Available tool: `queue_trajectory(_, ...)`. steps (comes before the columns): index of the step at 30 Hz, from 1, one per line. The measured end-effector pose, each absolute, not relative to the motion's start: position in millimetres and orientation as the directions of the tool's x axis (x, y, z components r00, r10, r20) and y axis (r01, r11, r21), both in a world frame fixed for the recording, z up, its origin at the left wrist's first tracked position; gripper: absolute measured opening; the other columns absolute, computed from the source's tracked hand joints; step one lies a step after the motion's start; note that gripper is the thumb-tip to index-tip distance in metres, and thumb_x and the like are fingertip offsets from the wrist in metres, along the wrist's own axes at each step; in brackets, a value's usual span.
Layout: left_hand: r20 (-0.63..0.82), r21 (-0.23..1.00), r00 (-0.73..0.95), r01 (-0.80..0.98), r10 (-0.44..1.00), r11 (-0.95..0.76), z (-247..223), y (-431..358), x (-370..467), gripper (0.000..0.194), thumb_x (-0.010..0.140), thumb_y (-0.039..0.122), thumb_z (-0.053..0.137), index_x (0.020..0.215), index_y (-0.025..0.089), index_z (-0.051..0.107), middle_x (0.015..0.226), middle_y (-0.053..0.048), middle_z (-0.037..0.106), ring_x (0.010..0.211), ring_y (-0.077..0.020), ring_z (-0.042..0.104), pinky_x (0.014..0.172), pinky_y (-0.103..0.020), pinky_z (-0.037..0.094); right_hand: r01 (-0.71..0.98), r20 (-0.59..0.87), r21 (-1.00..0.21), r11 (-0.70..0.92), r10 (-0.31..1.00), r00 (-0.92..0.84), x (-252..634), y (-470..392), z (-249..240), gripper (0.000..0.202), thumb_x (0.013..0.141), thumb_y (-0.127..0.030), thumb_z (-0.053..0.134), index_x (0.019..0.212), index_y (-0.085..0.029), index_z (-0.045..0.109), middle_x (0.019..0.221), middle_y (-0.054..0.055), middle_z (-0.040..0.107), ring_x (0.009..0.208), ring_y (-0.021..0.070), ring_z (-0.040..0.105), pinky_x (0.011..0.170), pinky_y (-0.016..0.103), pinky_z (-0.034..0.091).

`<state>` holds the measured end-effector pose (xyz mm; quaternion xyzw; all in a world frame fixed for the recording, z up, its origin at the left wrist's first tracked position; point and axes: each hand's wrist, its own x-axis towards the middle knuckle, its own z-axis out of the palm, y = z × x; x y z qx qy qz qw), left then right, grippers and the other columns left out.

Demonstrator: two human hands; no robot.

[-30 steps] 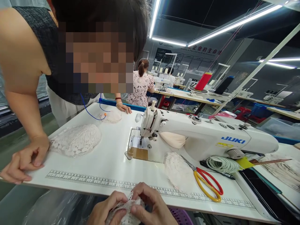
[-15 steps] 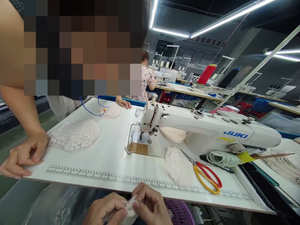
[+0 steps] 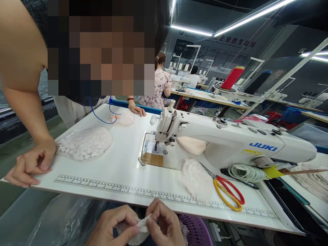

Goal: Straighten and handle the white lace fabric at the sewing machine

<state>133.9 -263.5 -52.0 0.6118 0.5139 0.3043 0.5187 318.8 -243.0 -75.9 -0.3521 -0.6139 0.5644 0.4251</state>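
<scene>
Below the table's front edge, my left hand (image 3: 115, 225) pinches one side of a small piece of white lace fabric (image 3: 140, 232). My right hand (image 3: 165, 223) grips its other side, with thumb and fingers pressed together close to the left ones. Part of the fabric is hidden behind my fingers. On the white table (image 3: 123, 171) above lie a large lace piece (image 3: 85, 143) at the left, a smaller one (image 3: 124, 119) at the back and another (image 3: 196, 179) beside red and yellow scissors (image 3: 228, 191).
A sewing machine (image 3: 225, 140) stands on the table, with a beige cup-shaped piece (image 3: 192, 145) under its arm. A coiled cord (image 3: 247, 173) lies near its base. Another person's hand (image 3: 33, 164) rests at the left table corner. A purple basket (image 3: 197, 230) is below the edge.
The view has shifted slightly, so the machine and the other person appear farther right. My hands still hold the lace, with the left fingers slightly lower along it.
</scene>
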Motion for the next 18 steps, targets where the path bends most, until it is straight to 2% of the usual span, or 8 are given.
queue_trajectory(2, -0.139, 0.961, 0.265, 0.269, 0.954, 0.065, -49.5, -263.5, 135.6, 0.022, 0.079, 0.032, 0.055, 0.062, 0.020, 0.050, 0.069, 0.000, 0.058, 0.066, -0.0159, 0.054, 0.063, -0.022, 0.041, -0.019, 0.135, -0.990, 0.138, 0.920, -0.367, 317.7, -244.3, -75.2, 0.024, 0.085, -0.027, 0.056, 0.067, -0.020, 0.041, 0.075, 0.001, 0.052, 0.066, 0.0144, 0.045, 0.063, 0.027, 0.034)
queue_trajectory(4, -0.176, 0.961, 0.198, 0.248, 0.964, 0.124, -46.7, -265.4, 137.3, 0.021, 0.076, 0.031, 0.057, 0.061, 0.020, 0.048, 0.064, 0.003, 0.052, 0.061, -0.0135, 0.049, 0.059, -0.020, 0.038, -0.016, 0.129, -0.991, 0.132, 0.931, -0.342, 315.9, -246.0, -74.7, 0.024, 0.086, -0.028, 0.055, 0.068, -0.020, 0.042, 0.076, 0.002, 0.052, 0.066, 0.0143, 0.045, 0.062, 0.027, 0.034)
queue_trajectory(6, -0.237, 0.953, 0.139, 0.224, 0.961, 0.202, -44.3, -268.0, 138.2, 0.011, 0.073, 0.031, 0.061, 0.072, 0.021, 0.057, 0.061, 0.005, 0.049, 0.058, -0.0124, 0.046, 0.056, -0.019, 0.037, -0.041, 0.125, -0.992, 0.118, 0.938, -0.323, 313.5, -247.9, -75.9, 0.025, 0.087, -0.031, 0.055, 0.068, -0.020, 0.044, 0.077, 0.002, 0.052, 0.067, 0.0146, 0.045, 0.062, 0.027, 0.034)
queue_trajectory(9, -0.286, 0.932, 0.047, 0.248, 0.957, 0.266, -42.4, -270.9, 138.2, 0.027, 0.069, 0.033, 0.065, 0.095, 0.025, 0.069, 0.072, 0.003, 0.060, 0.070, -0.0160, 0.055, 0.064, -0.019, 0.041, -0.116, 0.144, -0.986, 0.116, 0.953, -0.267, 308.4, -250.7, -81.0, 0.029, 0.087, -0.039, 0.057, 0.068, -0.020, 0.046, 0.077, 0.002, 0.052, 0.067, 0.0146, 0.045, 0.062, 0.027, 0.034)
queue_trajectory(11, -0.258, 0.924, 0.039, 0.302, 0.965, 0.234, -42.3, -271.2, 137.7, 0.023, 0.071, 0.037, 0.065, 0.090, 0.028, 0.073, 0.078, 0.001, 0.064, 0.076, -0.0177, 0.058, 0.066, -0.019, 0.042, -0.165, 0.156, -0.979, 0.121, 0.964, -0.217, 305.0, -252.1, -84.9, 0.032, 0.086, -0.043, 0.059, 0.067, -0.020, 0.046, 0.075, 0.002, 0.051, 0.065, 0.0142, 0.044, 0.061, 0.026, 0.034)
queue_trajectory(13, -0.188, 0.930, 0.095, 0.338, 0.977, 0.146, -42.5, -270.6, 137.5, 0.017, 0.075, 0.040, 0.064, 0.080, 0.027, 0.075, 0.073, 0.001, 0.063, 0.069, -0.0159, 0.056, 0.061, -0.018, 0.039, -0.199, 0.165, -0.972, 0.125, 0.965, -0.203, 302.6, -252.8, -87.5, 0.034, 0.085, -0.044, 0.060, 0.066, -0.020, 0.045, 0.074, 0.002, 0.052, 0.064, 0.0139, 0.044, 0.060, 0.026, 0.034)
queue_trajectory(15, -0.129, 0.934, 0.151, 0.350, 0.980, 0.069, -43.1, -269.8, 137.7, 0.021, 0.080, 0.041, 0.061, 0.075, 0.026, 0.074, 0.064, 0.002, 0.060, 0.060, -0.0132, 0.052, 0.057, -0.018, 0.037, -0.222, 0.172, -0.967, 0.126, 0.964, -0.202, 301.7, -253.0, -88.1, 0.035, 0.084, -0.045, 0.061, 0.066, -0.020, 0.045, 0.073, 0.002, 0.053, 0.063, 0.0138, 0.044, 0.059, 0.026, 0.034)
queue_trajectory(18, -0.097, 0.930, 0.164, 0.366, 0.982, 0.030, -45.5, -269.8, 137.8, 0.025, 0.082, 0.038, 0.059, 0.069, 0.023, 0.073, 0.061, 0.002, 0.061, 0.058, -0.0120, 0.052, 0.056, -0.017, 0.036, -0.224, 0.155, -0.969, 0.108, 0.966, -0.207, 302.4, -253.2, -86.8, 0.035, 0.083, -0.046, 0.062, 0.066, -0.020, 0.045, 0.074, 0.003, 0.054, 0.063, 0.0140, 0.046, 0.059, 0.026, 0.036)
